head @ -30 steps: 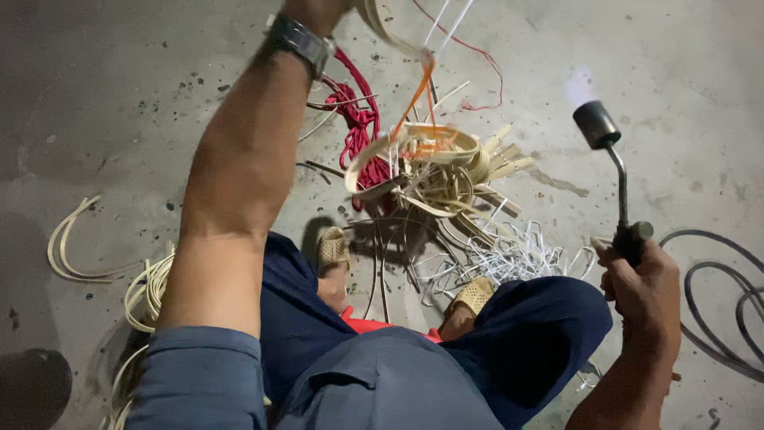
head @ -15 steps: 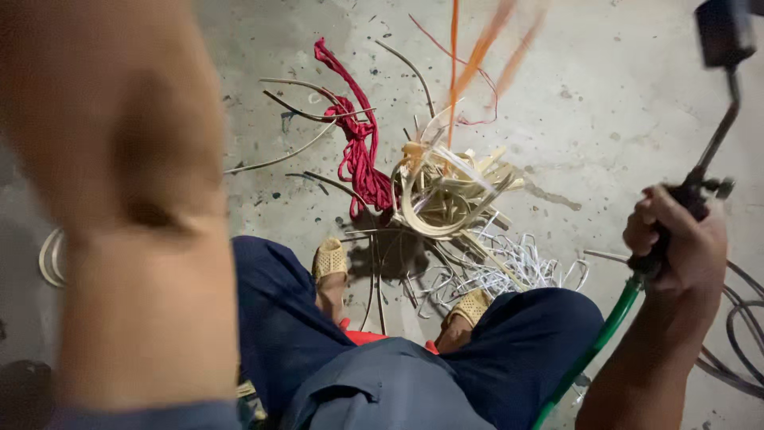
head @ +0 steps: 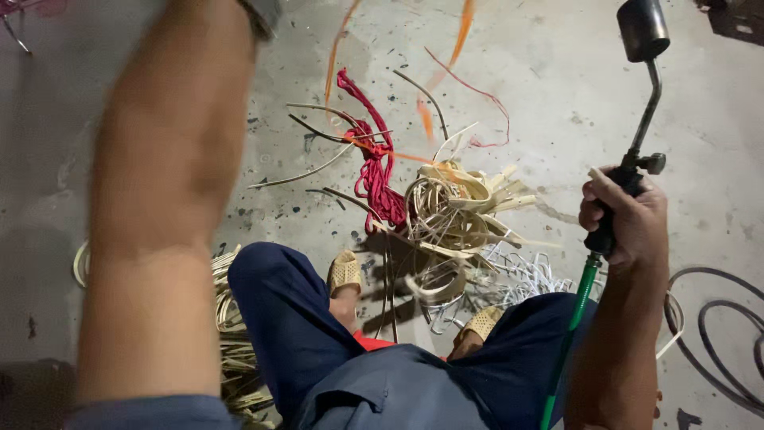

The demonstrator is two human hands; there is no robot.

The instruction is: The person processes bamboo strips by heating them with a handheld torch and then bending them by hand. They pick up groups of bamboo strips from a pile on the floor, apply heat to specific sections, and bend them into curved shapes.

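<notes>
Stained grey concrete floor (head: 557, 87) under tangled rattan strips (head: 450, 211)

Grey concrete floor (head: 557, 87), stained and speckled with dark spots, dimly lit; dark hoses (head: 716, 334) curl at one edge.

- A floor-level craft workshop: stained bare concrete floor (head: 557, 87).
- Coiled cane strips (head: 450, 211), red cord (head: 374, 171), offcuts scattered.
- Gas torch (head: 641, 87) on green hose (head: 569, 342).
</notes>
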